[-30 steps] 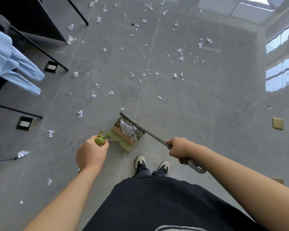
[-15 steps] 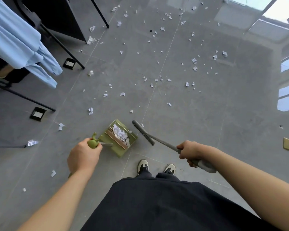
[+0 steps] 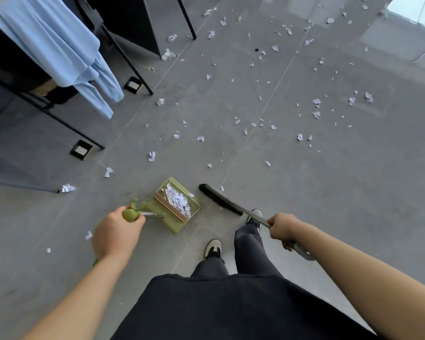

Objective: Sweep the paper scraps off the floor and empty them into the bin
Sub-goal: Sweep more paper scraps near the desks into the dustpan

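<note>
Green plastic, the dustpan (image 3: 179,204) held scraps just ahead of our left hand (image 3: 115,233), which gripped its handle. Our right hand (image 3: 284,228) gripped the broom (image 3: 221,200), its head just beside the pan. Paper scraps (image 3: 317,101) littered the grey tiled floor (image 3: 353,180) near black bench legs (image 3: 123,52).

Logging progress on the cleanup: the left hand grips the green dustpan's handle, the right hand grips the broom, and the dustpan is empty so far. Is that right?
Not quite. The head view shows the green dustpan already holding a heap of paper scraps, so it is not empty. The rest stands: the left hand grips its handle and the right hand grips the broom.
</note>
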Action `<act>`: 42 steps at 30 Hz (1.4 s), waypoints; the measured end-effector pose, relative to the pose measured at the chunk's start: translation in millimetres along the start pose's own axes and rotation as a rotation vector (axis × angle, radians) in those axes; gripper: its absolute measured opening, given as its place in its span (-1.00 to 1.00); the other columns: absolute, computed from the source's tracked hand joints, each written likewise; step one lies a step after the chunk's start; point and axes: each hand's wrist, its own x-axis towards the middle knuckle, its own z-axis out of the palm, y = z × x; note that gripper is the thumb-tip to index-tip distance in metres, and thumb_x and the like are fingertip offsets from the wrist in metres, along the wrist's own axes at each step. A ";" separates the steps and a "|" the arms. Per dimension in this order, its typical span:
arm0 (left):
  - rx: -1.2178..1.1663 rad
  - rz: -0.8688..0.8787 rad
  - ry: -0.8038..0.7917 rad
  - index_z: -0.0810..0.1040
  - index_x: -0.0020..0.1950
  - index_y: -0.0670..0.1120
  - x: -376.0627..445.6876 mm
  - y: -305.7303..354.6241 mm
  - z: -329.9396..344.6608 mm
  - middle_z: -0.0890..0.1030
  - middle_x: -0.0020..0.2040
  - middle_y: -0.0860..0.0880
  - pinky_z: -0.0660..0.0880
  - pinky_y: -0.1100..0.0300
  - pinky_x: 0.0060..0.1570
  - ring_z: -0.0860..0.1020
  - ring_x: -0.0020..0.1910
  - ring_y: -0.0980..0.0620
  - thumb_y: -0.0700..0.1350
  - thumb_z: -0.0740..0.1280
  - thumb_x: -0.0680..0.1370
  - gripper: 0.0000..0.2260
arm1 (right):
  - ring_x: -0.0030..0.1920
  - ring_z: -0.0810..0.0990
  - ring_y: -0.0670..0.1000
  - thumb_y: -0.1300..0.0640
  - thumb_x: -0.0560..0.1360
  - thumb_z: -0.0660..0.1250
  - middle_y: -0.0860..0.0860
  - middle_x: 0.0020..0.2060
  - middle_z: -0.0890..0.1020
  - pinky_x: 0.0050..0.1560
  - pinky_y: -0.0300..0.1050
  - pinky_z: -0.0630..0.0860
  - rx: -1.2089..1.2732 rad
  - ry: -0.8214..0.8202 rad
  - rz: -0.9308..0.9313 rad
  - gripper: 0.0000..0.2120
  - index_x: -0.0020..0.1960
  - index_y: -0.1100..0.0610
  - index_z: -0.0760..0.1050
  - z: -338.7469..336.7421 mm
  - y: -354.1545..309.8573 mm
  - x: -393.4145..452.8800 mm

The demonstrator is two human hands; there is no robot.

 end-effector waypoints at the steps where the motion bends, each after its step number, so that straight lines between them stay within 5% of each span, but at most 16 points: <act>1: -0.004 -0.015 0.010 0.55 -0.24 -0.09 -0.7 4.0 0.7 0.51 -0.36 -0.09 0.41 0.10 -0.30 0.47 -0.28 -0.23 0.02 0.41 0.45 -0.80 | -0.51 0.50 0.06 0.26 0.48 0.06 0.10 -0.27 0.53 -0.49 -0.17 0.47 -0.020 0.016 -0.013 -0.71 0.09 0.20 0.48 -8.0 -1.1 4.8; 10: -0.003 -0.115 0.076 0.58 -0.21 -0.07 -3.6 62.5 18.6 0.53 -0.33 -0.12 0.41 0.09 -0.28 0.47 -0.27 -0.23 0.02 0.42 0.45 -0.82 | -0.69 0.46 -0.02 0.28 0.42 0.12 0.06 -0.49 0.51 -0.18 -0.09 0.60 -0.015 0.045 -0.066 -0.85 -0.12 0.16 0.45 -95.7 4.3 53.1; 14: -0.015 -0.150 0.094 0.58 -0.21 -0.07 -0.2 96.4 27.7 0.55 -0.32 -0.13 0.43 0.08 -0.27 0.49 -0.26 -0.24 0.02 0.43 0.45 -0.83 | -0.42 0.49 0.13 0.27 0.49 0.19 0.12 -0.48 0.51 -0.26 -0.09 0.49 0.114 0.041 -0.025 -0.90 -0.05 0.25 0.46 -146.0 10.8 72.8; 24: -0.026 -0.182 0.149 0.59 -0.16 -0.11 10.9 157.5 41.0 0.61 -0.23 -0.22 0.37 0.09 -0.28 0.54 -0.20 -0.30 0.03 0.44 0.45 -0.79 | -0.59 0.41 0.05 0.32 0.52 0.19 0.10 -0.57 0.45 -0.56 -0.30 0.31 0.255 -0.008 -0.061 -0.96 -0.10 0.24 0.37 -210.4 25.9 75.2; 28: -0.044 -0.188 0.154 0.61 -0.14 -0.11 17.0 167.7 37.9 0.62 -0.20 -0.23 0.35 0.09 -0.25 0.55 -0.15 -0.30 0.02 0.44 0.46 -0.80 | -0.52 0.46 0.14 0.32 0.47 0.16 0.15 -0.54 0.48 -0.49 -0.18 0.42 0.181 -0.008 -0.140 -0.93 -0.11 0.22 0.40 -213.9 17.8 77.5; 33: -0.054 -0.181 0.163 0.58 -0.18 -0.11 33.3 167.1 33.9 0.61 -0.24 -0.21 0.36 0.09 -0.27 0.53 -0.19 -0.29 0.01 0.45 0.45 -0.80 | -0.45 0.50 0.17 0.32 0.48 0.11 0.16 -0.50 0.53 -0.48 -0.14 0.48 0.068 -0.028 -0.207 -0.73 0.13 0.24 0.45 -222.6 -21.1 86.2; 39: -0.072 -0.188 0.131 0.55 -0.24 -0.09 60.8 151.8 20.1 0.53 -0.35 -0.12 0.35 0.11 -0.31 0.41 -0.31 -0.19 0.02 0.44 0.45 -0.79 | -0.45 0.50 0.14 0.32 0.51 0.12 0.08 -0.63 0.48 -0.38 -0.12 0.46 0.090 -0.111 -0.183 -0.79 0.10 0.31 0.42 -228.4 -89.4 98.6; 42: -0.085 -0.193 0.080 0.51 -0.28 -0.07 78.1 144.9 11.4 0.56 -0.40 -0.05 0.45 0.08 -0.31 0.50 -0.31 -0.20 0.05 0.41 0.44 -0.77 | -0.52 0.35 0.02 0.32 0.57 0.11 0.03 -0.64 0.39 -0.47 -0.21 0.32 0.314 -0.166 -0.030 -0.90 0.08 0.24 0.29 -232.5 -118.8 110.2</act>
